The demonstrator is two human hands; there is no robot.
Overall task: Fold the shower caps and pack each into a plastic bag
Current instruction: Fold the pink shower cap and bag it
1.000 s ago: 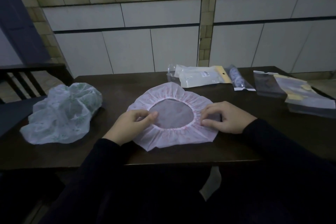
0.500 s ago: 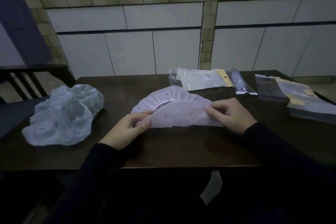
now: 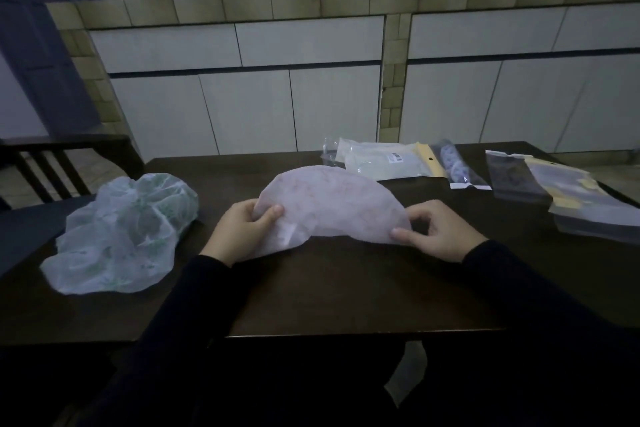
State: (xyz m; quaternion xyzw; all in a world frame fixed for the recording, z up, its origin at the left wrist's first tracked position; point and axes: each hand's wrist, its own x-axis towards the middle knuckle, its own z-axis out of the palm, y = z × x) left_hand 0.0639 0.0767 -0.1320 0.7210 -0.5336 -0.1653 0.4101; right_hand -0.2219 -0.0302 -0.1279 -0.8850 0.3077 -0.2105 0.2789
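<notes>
A pale pink shower cap (image 3: 332,204) is folded in half into a half-moon, lifted a little above the dark table (image 3: 346,288). My left hand (image 3: 242,229) pinches its left corner between thumb and fingers. My right hand (image 3: 440,232) pinches its right corner. A crumpled white and green shower cap (image 3: 121,232) lies on the table to the left. Several flat plastic bags (image 3: 581,204) are stacked at the right edge.
At the back of the table lie a packed white bag with a yellow header (image 3: 391,161) and a narrow bag with a dark patterned item (image 3: 457,166). A dark wooden chair (image 3: 52,163) stands at the left. A tiled wall runs behind the table.
The pink cap lay open and flat on the table; both hands have folded its near half over the far half and lifted the half-moon off the table.
</notes>
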